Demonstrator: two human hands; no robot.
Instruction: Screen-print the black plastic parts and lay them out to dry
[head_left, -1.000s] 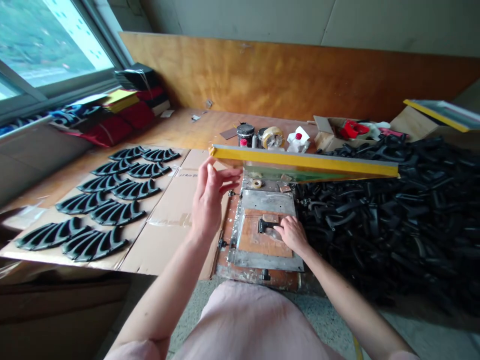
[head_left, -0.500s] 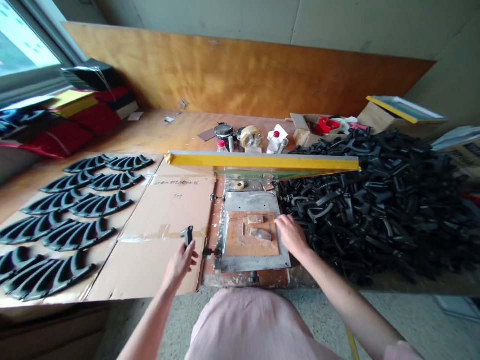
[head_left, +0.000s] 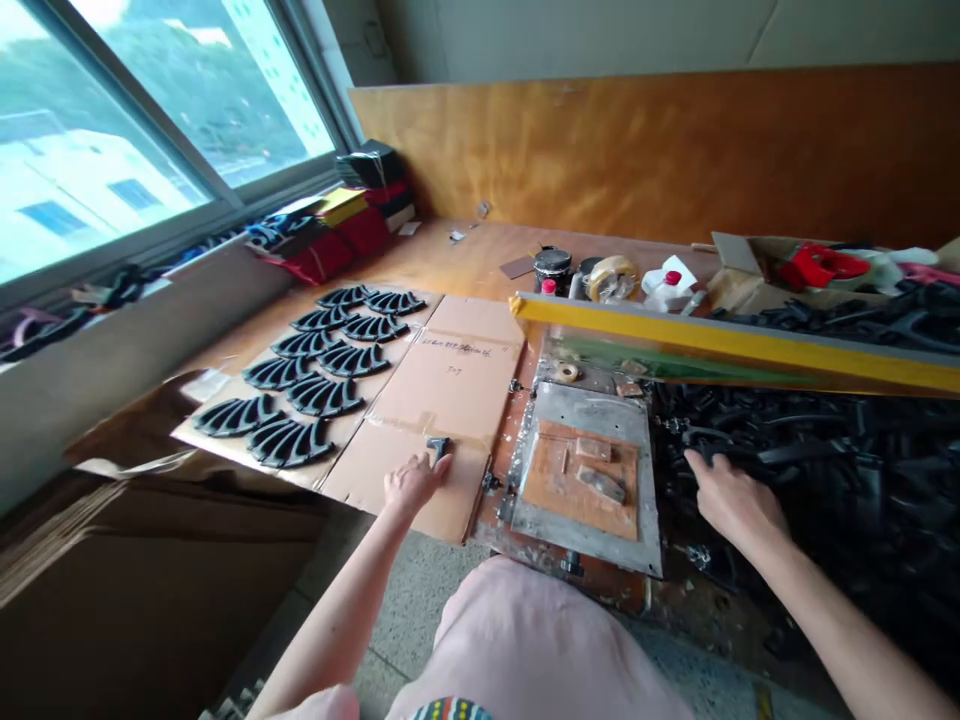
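My left hand [head_left: 411, 482] rests on the flattened cardboard [head_left: 450, 385], its fingers closed on a small black plastic part [head_left: 437, 446] that touches the sheet. My right hand [head_left: 731, 498] reaches into the heap of black plastic parts [head_left: 847, 470] at the right, fingers curled round one piece at the heap's near edge. Between the hands lies the metal printing plate [head_left: 592, 480] with a brown jig [head_left: 581, 478] on it, bare of any part. The yellow-framed screen [head_left: 735, 345] stands raised above the plate.
Rows of black fin-shaped pieces [head_left: 315, 370] lie on the cardboard's left half. An ink jar [head_left: 553, 268], a tape roll [head_left: 611, 278] and a white bottle [head_left: 667, 290] stand behind the screen. Red and black stacks [head_left: 337, 235] sit by the window. A brown carton [head_left: 135, 600] is lower left.
The black part left the jig: my left hand carried it left and lowered it onto the cardboard. My right hand moved off the plate to the heap. The view swung left.
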